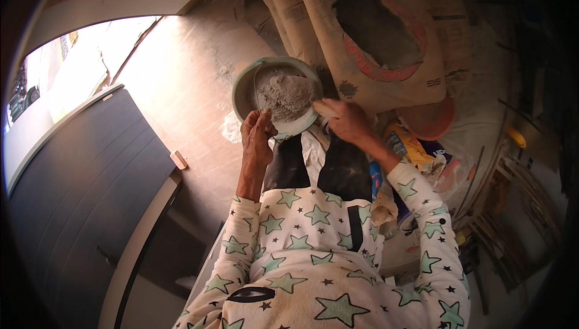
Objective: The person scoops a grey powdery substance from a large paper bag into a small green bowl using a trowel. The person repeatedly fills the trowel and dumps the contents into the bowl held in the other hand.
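Note:
A pale green plastic bucket (239,89) with grey powder (287,94) heaped inside is in front of me, close to my legs. My left hand (258,136) grips its thin wire handle (255,87) at the near left side. At the bucket's right rim is my right hand (348,118), its fingers curled around a pale object (325,108) whose kind I cannot tell. Beyond and to the right lies a torn-open paper sack (325,44), with grey powder (380,23) visible through the hole.
More paper sacks (291,12) lie behind the torn one. A reddish basin (432,118) and a yellow bag (409,143) are to the right. On the left stand a dark door panel (90,161) and a small block (179,160) at its corner. Bright light enters at upper left.

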`<state>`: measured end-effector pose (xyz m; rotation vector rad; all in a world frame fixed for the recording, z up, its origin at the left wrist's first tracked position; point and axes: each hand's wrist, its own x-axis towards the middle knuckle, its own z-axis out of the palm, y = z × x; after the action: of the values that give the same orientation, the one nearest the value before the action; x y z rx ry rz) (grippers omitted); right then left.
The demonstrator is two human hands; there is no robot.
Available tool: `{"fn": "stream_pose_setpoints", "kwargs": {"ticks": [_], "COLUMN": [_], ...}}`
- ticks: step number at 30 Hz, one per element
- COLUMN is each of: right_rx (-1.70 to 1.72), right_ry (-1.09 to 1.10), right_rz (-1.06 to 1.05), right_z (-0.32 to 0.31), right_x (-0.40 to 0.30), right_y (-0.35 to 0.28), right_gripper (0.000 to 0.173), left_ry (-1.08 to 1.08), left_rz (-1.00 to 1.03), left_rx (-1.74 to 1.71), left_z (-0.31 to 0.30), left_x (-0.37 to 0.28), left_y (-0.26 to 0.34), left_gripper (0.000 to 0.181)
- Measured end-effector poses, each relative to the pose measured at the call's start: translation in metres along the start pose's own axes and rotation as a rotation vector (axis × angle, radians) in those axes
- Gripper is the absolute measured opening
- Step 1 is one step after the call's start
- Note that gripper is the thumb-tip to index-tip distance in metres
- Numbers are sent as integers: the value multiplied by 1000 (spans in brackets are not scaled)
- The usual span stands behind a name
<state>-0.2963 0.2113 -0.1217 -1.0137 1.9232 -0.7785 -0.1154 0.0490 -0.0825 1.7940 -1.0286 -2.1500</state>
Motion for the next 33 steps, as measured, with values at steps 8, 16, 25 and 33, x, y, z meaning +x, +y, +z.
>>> {"fn": "stream_pose_setpoints", "kwargs": {"ticks": [8, 16, 25, 33], "right_rx": [-269, -453, -160, 189], "right_ry": [-36, 56, 40, 383], "right_rz": [-83, -210, -8, 115], "right_z": [45, 40, 26, -32], "right_x": [-2, -4, -14, -47], "right_y": [-11, -1, -5, 4], "right_gripper": [57, 61, 64, 58], "left_ry": [-10, 1, 63, 89], "left_rz": [-2, -12, -46, -54], "left_rx": [-13, 0, -27, -148], "left_z": [4, 3, -6, -41], "left_x": [5, 6, 10, 16], "left_y": [13, 20, 23, 6], "left_gripper": [16, 12, 14, 14]}}
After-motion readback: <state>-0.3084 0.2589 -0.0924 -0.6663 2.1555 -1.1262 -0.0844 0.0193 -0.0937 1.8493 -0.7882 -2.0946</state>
